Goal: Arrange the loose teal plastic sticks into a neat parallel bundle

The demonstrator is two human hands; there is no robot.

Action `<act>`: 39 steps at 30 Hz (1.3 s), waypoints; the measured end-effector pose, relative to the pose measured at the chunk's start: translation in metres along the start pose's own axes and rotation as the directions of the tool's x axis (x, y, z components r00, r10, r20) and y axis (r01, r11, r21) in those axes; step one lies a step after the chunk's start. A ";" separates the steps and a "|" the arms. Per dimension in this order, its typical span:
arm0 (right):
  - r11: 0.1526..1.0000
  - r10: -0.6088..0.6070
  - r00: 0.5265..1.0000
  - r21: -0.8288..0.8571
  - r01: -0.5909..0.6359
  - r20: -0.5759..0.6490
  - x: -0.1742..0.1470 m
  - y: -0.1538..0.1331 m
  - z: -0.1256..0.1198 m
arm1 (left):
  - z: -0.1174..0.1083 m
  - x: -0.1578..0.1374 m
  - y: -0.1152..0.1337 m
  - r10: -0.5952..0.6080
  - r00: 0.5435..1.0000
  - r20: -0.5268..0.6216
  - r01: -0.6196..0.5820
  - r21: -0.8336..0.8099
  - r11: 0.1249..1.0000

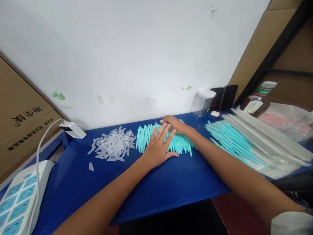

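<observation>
On the blue table lies a pile of slim, tapered turquoise plastic sticks, roughly lined up side by side. My left hand rests on the front of this pile with its fingers spread and thumb out to the right. Behind it my right hand lies over the pile's back edge, palm down, its fingers pointing left and partly covered by my left fingertips. Neither hand shows anything gripped. Left of the sticks is a loose heap of small translucent white plastic pieces, with one piece lying apart.
More turquoise sticks lie at the right beside stacked clear plastic bags. Behind stand a lidded clear jar, a dark phone-like slab and a bottle. A power strip and white charger are at left.
</observation>
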State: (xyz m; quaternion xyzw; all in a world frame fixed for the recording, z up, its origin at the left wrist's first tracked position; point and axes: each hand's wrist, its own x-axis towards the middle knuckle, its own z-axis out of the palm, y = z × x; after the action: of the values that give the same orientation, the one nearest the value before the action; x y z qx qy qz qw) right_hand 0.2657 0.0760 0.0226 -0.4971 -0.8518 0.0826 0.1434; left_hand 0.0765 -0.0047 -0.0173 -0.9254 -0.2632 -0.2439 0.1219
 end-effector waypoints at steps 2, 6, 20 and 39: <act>0.999 -0.029 1.000 0.027 0.029 0.005 -0.003 0.000 0.007 | 0.002 0.002 -0.001 0.000 1.000 -0.001 0.000 0.009 1.000; 0.997 -0.039 0.999 0.065 0.040 -0.011 -0.005 0.002 0.010 | 0.000 0.002 0.000 0.027 1.000 0.004 -0.027 0.012 1.000; 0.967 -0.140 0.988 0.221 0.124 0.059 0.026 -0.037 0.028 | -0.020 -0.015 -0.039 0.065 0.998 0.019 -0.066 0.034 0.997; 0.889 -0.386 0.923 0.271 0.368 0.011 0.062 -0.057 0.057 | -0.038 -0.037 -0.066 -0.050 0.997 0.058 0.052 -0.032 0.998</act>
State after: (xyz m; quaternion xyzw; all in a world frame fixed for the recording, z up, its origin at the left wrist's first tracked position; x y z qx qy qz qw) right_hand 0.1719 0.1019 -0.0050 -0.2959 -0.9175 0.1818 0.1938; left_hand -0.0021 0.0207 0.0024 -0.9269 -0.2860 -0.2245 0.0925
